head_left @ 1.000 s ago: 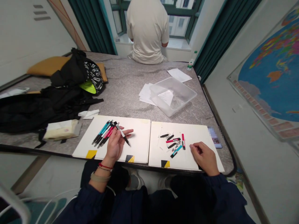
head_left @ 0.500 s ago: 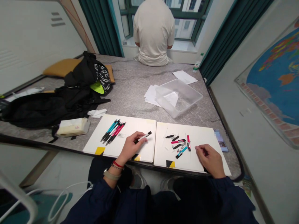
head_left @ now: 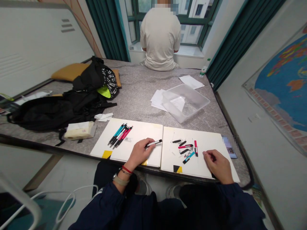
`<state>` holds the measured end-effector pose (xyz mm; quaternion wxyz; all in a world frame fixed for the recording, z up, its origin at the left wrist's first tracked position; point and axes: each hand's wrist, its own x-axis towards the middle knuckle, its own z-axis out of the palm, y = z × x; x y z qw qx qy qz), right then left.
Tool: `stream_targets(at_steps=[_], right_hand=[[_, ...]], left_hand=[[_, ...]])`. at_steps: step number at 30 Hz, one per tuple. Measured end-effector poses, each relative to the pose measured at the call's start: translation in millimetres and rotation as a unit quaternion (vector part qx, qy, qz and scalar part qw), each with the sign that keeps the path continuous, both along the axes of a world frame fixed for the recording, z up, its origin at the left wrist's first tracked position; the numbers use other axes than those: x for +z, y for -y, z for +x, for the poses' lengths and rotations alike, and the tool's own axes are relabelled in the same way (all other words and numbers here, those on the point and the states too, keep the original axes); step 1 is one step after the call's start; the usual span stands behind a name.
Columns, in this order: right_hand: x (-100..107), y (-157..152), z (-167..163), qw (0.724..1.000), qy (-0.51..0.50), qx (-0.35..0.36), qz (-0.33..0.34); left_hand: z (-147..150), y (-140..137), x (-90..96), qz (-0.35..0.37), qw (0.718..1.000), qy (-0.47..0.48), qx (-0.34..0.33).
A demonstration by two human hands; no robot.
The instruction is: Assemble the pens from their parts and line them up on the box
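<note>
My left hand (head_left: 139,152) is over the left white board (head_left: 144,126), with its fingers closed round a white pen (head_left: 155,143) that has a black end. The pen points right, toward the seam between the boards. Several assembled pens (head_left: 120,135) in blue, black, white and red lie side by side to its left. On the right white board (head_left: 203,134) are loose pen parts: red barrels (head_left: 196,148), a blue barrel (head_left: 188,157), black grips (head_left: 177,141) and small bits. My right hand (head_left: 219,164) rests beside them, fingers curled; anything between them is hidden.
A clear plastic bin (head_left: 185,103) stands behind the boards, beside paper sheets (head_left: 158,99). To the left are a black backpack (head_left: 52,108) and a tissue pack (head_left: 80,130). A phone (head_left: 230,147) lies at the right. Another person (head_left: 160,38) sits by the window.
The whole view has shifted slightly. My left hand has moved a little right with the white pen, which now lies flatter. My right hand has hardly moved.
</note>
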<state>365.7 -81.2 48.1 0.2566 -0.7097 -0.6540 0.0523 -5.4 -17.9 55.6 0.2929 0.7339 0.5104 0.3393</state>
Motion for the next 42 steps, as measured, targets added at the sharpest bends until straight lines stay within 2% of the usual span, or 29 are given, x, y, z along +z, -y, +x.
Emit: stream_targets(at_steps=[11, 20, 42], right_hand=[[-2, 0, 0, 1.000, -0.013, -0.005, 0.006], [4, 2, -7, 0.999, -0.033, 0.007, 0.012], [2, 3, -4, 0.998, -0.051, 0.019, 0.014]], left_hand=[[0, 0, -0.9, 0.010, 1.000, -0.011, -0.001], [0, -5, -7.2, 0.061, 0.998, -0.034, -0.004], [3, -5, -10.5, -0.004, 0.995, -0.088, 0.035]])
